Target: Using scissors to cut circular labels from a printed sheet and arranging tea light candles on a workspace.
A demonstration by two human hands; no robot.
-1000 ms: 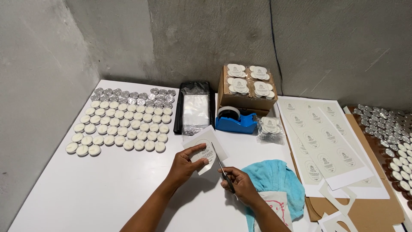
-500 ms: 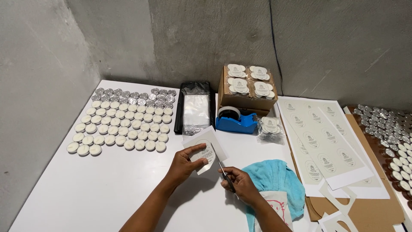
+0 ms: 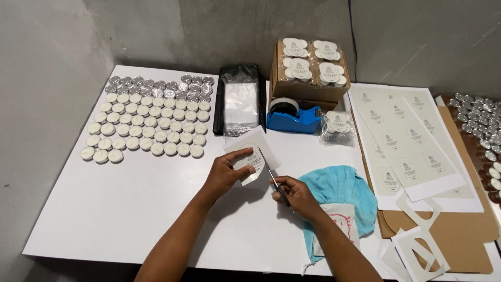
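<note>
My left hand [image 3: 225, 174] pinches a white paper piece [image 3: 254, 157] printed with an oval label, held just above the white table [image 3: 120, 209]. My right hand [image 3: 296, 194] grips a pair of scissors [image 3: 272, 179], whose blades point up into the right side of the paper. The two hands sit close together at the table's middle front. A light blue cloth [image 3: 342, 196] lies directly right of my right hand.
Rows of white tealight candles [image 3: 146, 125] fill the left of the table. Behind the hands are clear bags on black plastic [image 3: 240, 104], a blue tape dispenser [image 3: 293, 116] and a cardboard box of packed candles [image 3: 309, 68]. Printed label sheets [image 3: 407, 141] and paper offcuts [image 3: 420, 250] lie right.
The view has tilted down and shifted, showing more of the table's front edge. Both hands keep their hold on paper and scissors, with the blades a little further along the paper.
</note>
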